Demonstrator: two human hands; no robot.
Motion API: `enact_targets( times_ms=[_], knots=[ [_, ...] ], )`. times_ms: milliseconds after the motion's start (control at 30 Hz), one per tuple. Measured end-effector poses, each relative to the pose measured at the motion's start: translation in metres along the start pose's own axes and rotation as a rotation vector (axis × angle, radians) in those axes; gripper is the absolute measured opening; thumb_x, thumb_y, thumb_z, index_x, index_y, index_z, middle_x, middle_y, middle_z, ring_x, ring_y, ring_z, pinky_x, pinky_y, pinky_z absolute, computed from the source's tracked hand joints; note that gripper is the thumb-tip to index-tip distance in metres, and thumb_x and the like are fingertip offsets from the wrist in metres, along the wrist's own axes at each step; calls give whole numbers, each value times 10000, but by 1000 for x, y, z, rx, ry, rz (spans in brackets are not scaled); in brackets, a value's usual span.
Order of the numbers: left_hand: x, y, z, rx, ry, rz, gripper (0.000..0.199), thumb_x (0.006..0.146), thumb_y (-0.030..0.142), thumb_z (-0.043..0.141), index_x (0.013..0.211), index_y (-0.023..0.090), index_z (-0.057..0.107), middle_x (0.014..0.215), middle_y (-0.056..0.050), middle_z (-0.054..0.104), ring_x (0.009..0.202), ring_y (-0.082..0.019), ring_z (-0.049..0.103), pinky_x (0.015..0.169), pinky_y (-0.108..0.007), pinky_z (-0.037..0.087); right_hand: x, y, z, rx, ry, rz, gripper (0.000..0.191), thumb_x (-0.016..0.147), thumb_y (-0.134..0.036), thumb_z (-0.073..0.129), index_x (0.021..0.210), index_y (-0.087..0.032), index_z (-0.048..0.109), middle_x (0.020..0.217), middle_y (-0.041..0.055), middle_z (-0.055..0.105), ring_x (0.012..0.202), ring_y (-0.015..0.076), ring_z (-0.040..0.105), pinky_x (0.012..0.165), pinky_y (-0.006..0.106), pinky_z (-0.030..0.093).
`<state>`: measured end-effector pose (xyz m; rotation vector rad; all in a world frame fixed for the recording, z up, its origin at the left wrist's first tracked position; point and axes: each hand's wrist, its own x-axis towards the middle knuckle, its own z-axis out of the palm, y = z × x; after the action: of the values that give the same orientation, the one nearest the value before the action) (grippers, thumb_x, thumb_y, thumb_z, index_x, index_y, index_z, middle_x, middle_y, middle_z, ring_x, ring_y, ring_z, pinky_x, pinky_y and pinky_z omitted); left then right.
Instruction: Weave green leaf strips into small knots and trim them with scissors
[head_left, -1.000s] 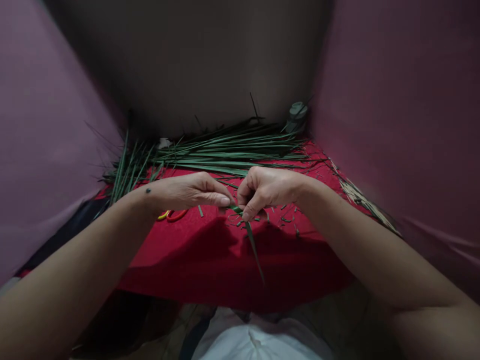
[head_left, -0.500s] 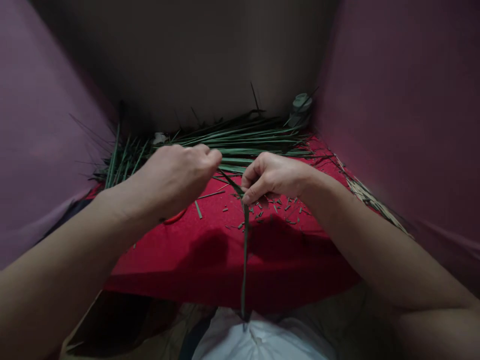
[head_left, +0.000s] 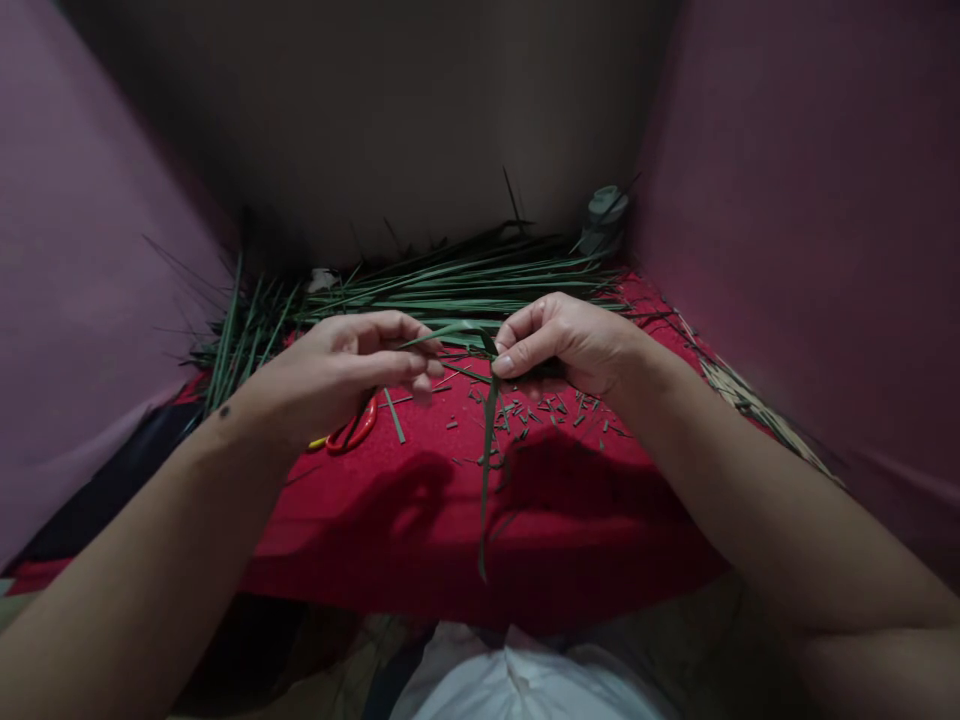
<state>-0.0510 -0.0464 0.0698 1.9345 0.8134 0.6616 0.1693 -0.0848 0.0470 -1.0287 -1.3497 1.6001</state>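
My right hand [head_left: 562, 340] pinches a long green leaf strip [head_left: 487, 440] between thumb and fingertips, at a fold in it. One end of the strip hangs down past the table's front edge. Another length arches leftward to my left hand [head_left: 360, 365], whose thumb and curled fingers are around it; how firmly they grip is hard to tell. Both hands are raised over the red cloth [head_left: 360, 510]. Below the left hand lie scissors with red and yellow handles [head_left: 352, 432], their blades hidden.
A heap of long green leaves [head_left: 450, 285] lies along the back, with more leaves [head_left: 251, 325] at the left. Small cut bits [head_left: 555, 405] are scattered below my right hand. A pale container [head_left: 604, 220] stands back right. Pale thin strips [head_left: 757, 410] lie along the right edge.
My left hand has turned so its thumb side shows and has opened somewhat. The strip now arches between the hands, and its hanging end is shorter. The scissors' handles show more.
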Motion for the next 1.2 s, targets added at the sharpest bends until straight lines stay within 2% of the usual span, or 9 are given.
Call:
enact_targets(
  times_ms=[100,200,333,533,633,733,900,1000,1200],
  knots=[
    [1,-4,-2,-295,-62,-74,145,810,297,570,755,185,644,546,-20,529,394,-83,411,372,-239,331,3,1,-2,-47,16,0,152,558,-159,752,600,-129,609,482,-15,579,387,78,499,360,188,344],
    [1,-7,-2,-436,-73,-177,200,797,292,600,647,159,592,518,6,461,339,-26,293,337,-197,263,6,4,-4,-78,23,7,143,564,-158,747,600,-128,611,466,-18,569,391,78,498,369,188,347],
    [-2,-6,-1,-517,-184,-317,132,692,226,709,666,127,626,494,12,497,348,-25,366,379,-181,364,8,6,-4,-117,-12,36,125,577,-158,725,589,-127,604,445,-20,558,360,65,453,358,187,324],
    [-2,-10,-6,-569,-377,-311,125,625,203,749,694,123,682,424,-23,551,378,-126,524,435,-252,466,10,2,4,-260,63,44,67,595,-131,690,585,-122,624,435,-20,554,351,55,438,356,182,315],
    [3,-14,-2,-668,-340,-250,104,625,173,737,683,114,675,467,-18,557,383,-104,508,437,-245,471,10,1,7,-347,42,57,48,604,-124,683,591,-119,638,432,-21,552,353,58,443,367,186,333],
    [12,-22,9,-821,-188,-203,80,646,121,707,694,96,648,540,-1,555,408,-51,465,434,-192,465,8,2,9,-393,-29,48,69,601,-125,697,582,-118,631,425,-27,544,354,53,441,357,178,317],
    [24,-42,24,-888,-24,-296,84,684,95,675,741,103,614,642,-1,583,460,-47,499,381,-141,430,7,6,7,-294,-86,55,124,612,-157,706,566,-116,598,434,-36,541,329,37,407,323,165,270],
    [23,-49,30,-785,3,-292,106,675,116,697,739,121,613,611,1,590,475,-79,538,404,-174,463,8,10,5,-219,-75,80,133,612,-142,697,555,-113,581,432,-33,541,331,36,410,330,161,288],
    [21,-51,36,-665,-43,-230,126,620,130,736,701,126,640,563,-5,605,474,-110,562,414,-201,471,15,19,-1,-221,-72,135,112,610,-152,691,585,-110,591,430,-17,552,325,57,429,316,169,282]
  ],
)
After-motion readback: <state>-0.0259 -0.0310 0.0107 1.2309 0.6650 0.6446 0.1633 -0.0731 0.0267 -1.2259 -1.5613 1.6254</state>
